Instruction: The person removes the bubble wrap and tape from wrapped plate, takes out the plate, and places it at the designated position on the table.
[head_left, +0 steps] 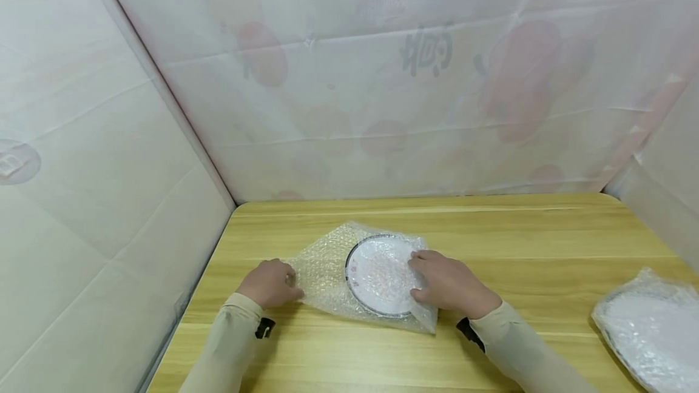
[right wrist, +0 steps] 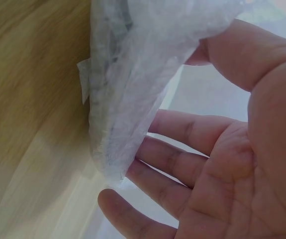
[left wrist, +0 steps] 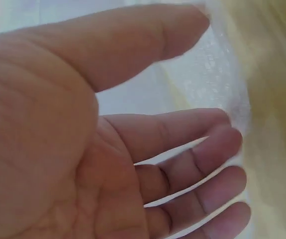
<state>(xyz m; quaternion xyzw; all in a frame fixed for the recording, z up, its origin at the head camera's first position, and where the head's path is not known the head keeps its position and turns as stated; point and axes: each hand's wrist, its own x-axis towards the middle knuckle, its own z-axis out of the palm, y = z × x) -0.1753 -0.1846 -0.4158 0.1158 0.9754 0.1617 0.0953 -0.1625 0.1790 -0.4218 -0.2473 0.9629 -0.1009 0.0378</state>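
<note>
A round white plate [head_left: 377,275] with a dark patterned rim lies on a sheet of clear bubble wrap [head_left: 324,259]. Wrap also covers its right side. On that covered side rests my right hand [head_left: 450,281], thumb and fingers spread apart over the plate's edge. The right wrist view has its fingertips partly hidden behind the folded wrap [right wrist: 133,74]. My left hand [head_left: 270,284] is at the sheet's left end, thumb and forefinger beside the edge. In the left wrist view its thumb stands well apart from the loosely bent fingers [left wrist: 172,124], with wrap beyond them.
Another bubble-wrapped bundle [head_left: 652,329], pale and rounded, sits at the table's right side. The wooden table [head_left: 491,223] reaches back to a printed cloth wall [head_left: 349,108], with more cloth walls at left and right.
</note>
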